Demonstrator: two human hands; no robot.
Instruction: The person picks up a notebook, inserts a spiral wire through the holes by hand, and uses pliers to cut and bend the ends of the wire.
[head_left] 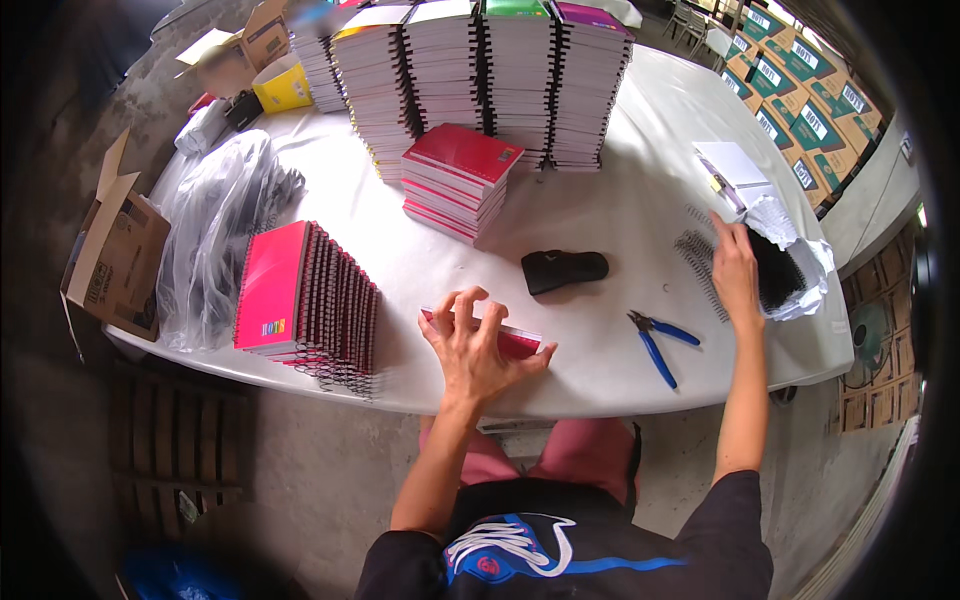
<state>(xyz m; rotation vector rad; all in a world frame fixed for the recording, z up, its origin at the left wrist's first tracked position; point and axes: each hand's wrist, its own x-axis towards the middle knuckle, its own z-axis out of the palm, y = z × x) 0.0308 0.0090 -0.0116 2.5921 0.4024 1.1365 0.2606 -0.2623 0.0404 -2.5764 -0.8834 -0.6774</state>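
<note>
My left hand (470,345) spans a red-covered notebook (520,343) near the table's front edge, fingers at one end and thumb at the other. Most of the notebook is hidden under the hand. Over on the right, my right hand (736,265) has its fingertips at some loose dark spiral binding coils (697,258), its fingers bent together at a coil. A torn white wrapper (815,270) beside it holds a bundle of black coils (776,268). Blue-handled pliers (657,345) lie between my hands, jaws apart. Behind them rests a black chunky object (563,271).
Red spiral-bound notebooks (272,285) are stacked at left, beside clear plastic bags (215,230) and an open carton (125,240). A red-covered pile (460,175) sits mid-table before tall notebook stacks (450,80). White pads (735,170) lie at right; cartons (800,90) stand beyond the table.
</note>
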